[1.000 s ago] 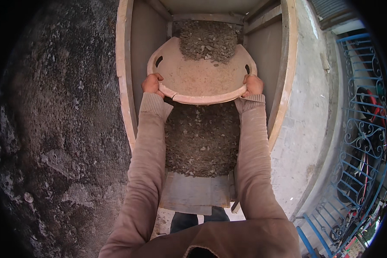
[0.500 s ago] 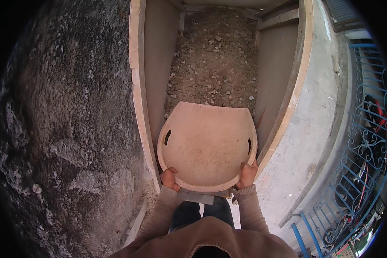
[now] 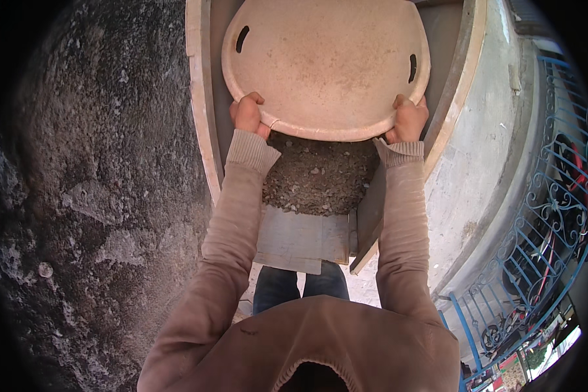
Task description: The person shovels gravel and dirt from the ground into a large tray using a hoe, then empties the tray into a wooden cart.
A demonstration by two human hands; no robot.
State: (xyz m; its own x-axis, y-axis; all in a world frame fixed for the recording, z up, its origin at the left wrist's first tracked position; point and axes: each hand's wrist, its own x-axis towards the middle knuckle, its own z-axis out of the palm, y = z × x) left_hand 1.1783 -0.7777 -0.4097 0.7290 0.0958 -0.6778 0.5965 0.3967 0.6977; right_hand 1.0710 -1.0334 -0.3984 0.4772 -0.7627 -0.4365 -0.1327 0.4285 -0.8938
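A wide, shallow, tan scoop pan (image 3: 326,65) with a rounded rim and two slot handles fills the upper middle. My left hand (image 3: 247,114) is closed on its near rim at the left corner. Farther along the same rim, at the right, my right hand (image 3: 409,119) grips it with the thumb on top. Both arms reach forward, holding the pan over a long wooden box (image 3: 204,98). Soil mixed with small stones (image 3: 320,178) shows in the box beneath the near rim. The pan hides the rest of the box's inside, and its far edge reaches the top of the picture.
A rough, dark, stained wall (image 3: 111,163) runs along the left side. To the right lies a pale concrete surface (image 3: 467,176), with a blue metal railing (image 3: 526,248) beyond it. A grey board (image 3: 291,238) closes the box's near end, close to my legs.
Both hands have pushed the scoop pan forward, away from my body, and it looks larger. My arms are stretched out farther, and the soil at the near end of the box has come into sight.
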